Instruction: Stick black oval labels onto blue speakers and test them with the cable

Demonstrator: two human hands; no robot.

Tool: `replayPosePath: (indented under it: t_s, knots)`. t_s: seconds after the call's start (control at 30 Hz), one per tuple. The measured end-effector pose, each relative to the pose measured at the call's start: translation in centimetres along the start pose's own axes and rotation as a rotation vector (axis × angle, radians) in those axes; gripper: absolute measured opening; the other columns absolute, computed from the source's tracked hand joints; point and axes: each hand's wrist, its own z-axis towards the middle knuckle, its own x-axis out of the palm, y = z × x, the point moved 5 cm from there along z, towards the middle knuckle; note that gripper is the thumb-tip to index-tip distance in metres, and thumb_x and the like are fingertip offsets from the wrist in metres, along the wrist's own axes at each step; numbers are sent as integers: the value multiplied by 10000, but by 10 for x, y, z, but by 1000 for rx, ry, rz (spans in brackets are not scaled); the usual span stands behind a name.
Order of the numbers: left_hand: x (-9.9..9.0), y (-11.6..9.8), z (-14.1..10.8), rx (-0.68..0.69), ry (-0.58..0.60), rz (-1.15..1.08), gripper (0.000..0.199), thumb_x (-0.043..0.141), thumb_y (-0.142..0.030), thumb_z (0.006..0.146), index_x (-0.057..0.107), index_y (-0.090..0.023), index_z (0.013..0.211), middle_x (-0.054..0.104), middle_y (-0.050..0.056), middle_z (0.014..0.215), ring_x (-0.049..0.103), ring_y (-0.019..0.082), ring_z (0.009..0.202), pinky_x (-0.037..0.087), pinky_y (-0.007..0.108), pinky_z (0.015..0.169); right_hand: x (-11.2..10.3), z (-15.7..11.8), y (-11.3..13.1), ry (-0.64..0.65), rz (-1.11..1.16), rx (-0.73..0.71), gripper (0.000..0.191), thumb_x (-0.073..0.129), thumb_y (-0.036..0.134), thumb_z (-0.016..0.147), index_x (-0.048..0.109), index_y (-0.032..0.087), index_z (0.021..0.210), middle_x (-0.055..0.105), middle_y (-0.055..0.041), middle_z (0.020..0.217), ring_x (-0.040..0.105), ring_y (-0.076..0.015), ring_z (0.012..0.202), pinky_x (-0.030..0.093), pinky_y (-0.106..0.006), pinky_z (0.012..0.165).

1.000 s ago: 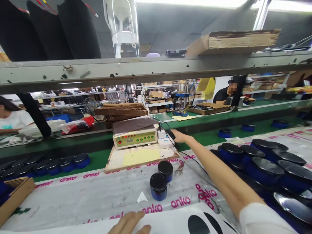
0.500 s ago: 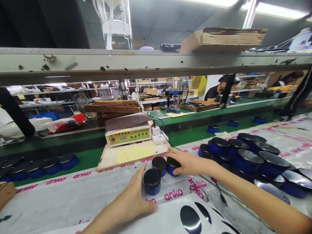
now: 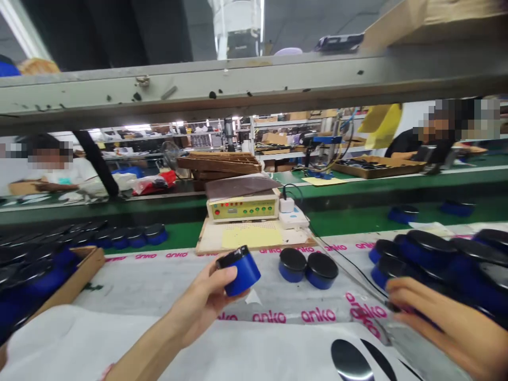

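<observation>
My left hand [image 3: 212,296] grips a blue round part with a black glossy top [image 3: 243,272], tilted and raised above the plastic-covered bench. Two similar blue parts with black tops, one on the left [image 3: 292,264] and one on the right [image 3: 322,270], stand upright side by side beyond it. My right hand [image 3: 436,312] is at the right, its fingers pinched together by the front of a pile of such parts [image 3: 431,246]. Something small and dark shows at its fingertips, where a thin black cable [image 3: 353,264] runs; what it is cannot be made out.
A white sheet with black oval stickers [image 3: 351,360] lies in front. A control box with lights [image 3: 244,209] stands on a board behind. At left is a cardboard box [image 3: 69,286] of blue parts. A shelf beam [image 3: 190,87] crosses above; two people sit beyond.
My left hand has picked up one blue part. My right hand has let go of another and moved right to the pile's edge. The view has turned left.
</observation>
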Motion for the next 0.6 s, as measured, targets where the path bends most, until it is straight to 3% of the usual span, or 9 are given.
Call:
replayPosePath:
  t_s: [0.07, 0.13, 0.2, 0.27, 0.37, 0.43, 0.5, 0.6]
  knots:
    - [-5, 0, 1, 28, -1, -132, 506, 706, -254, 753, 527, -146, 1213, 632, 103, 1154, 596, 249, 1063, 479, 384, 924, 1, 37, 44, 11, -101, -34, 155, 576, 527, 763, 642, 463, 887, 706, -17, 804, 670, -305, 676, 544, -441, 570]
    - [-10, 6, 5, 32, 56, -204, 538, 724, -304, 733, 537, -102, 1196, 666, 121, 1065, 640, 263, 986, 510, 361, 867, 7, 68, 98, -26, -37, -87, 254, 466, 585, 817, 624, 436, 948, 703, -14, 829, 659, -291, 668, 527, -432, 531]
    - [-16, 14, 7, 11, 112, -240, 576, 733, -349, 714, 545, -73, 1183, 684, 129, 994, 667, 264, 915, 530, 333, 794, 26, 85, 146, -21, 73, -136, 271, 467, 544, 852, 634, 363, 963, 695, -32, 867, 650, -265, 707, 529, -392, 562]
    - [-21, 23, 7, -13, 141, -263, 607, 714, -358, 721, 523, -65, 1216, 688, 134, 971, 671, 257, 897, 533, 320, 758, 56, 86, 177, 35, 211, -178, 239, 479, 445, 895, 641, 305, 999, 679, -43, 924, 643, -235, 812, 535, -346, 674]
    - [-23, 31, 5, -66, 172, -291, 667, 661, -378, 766, 418, -113, 1327, 683, 125, 997, 676, 251, 878, 528, 311, 718, 103, 72, 187, 182, 406, -181, 196, 482, 340, 926, 645, 288, 1021, 631, -22, 844, 623, -168, 776, 520, -261, 671]
    - [-21, 35, 5, -97, 185, -314, 686, 616, -410, 805, 335, -154, 1376, 675, 128, 1022, 683, 259, 861, 520, 303, 693, 119, 59, 179, 201, 498, -154, 166, 511, 306, 918, 636, 311, 1027, 595, -1, 809, 606, -140, 722, 511, -224, 618]
    - [-18, 38, 6, -128, 187, -339, 654, 574, -425, 837, 322, -150, 1373, 667, 151, 1028, 684, 275, 862, 512, 285, 652, 118, 50, 171, 129, 520, -191, 208, 531, 250, 905, 607, 341, 1075, 590, 2, 845, 601, -138, 743, 509, -218, 620]
    - [-16, 42, 4, -134, 168, -349, 604, 608, -442, 828, 416, -127, 1305, 647, 161, 1063, 665, 278, 910, 503, 248, 583, 109, 42, 170, 45, 426, -357, 398, 515, 125, 884, 530, 359, 1205, 606, -15, 902, 605, -148, 788, 506, -234, 650]
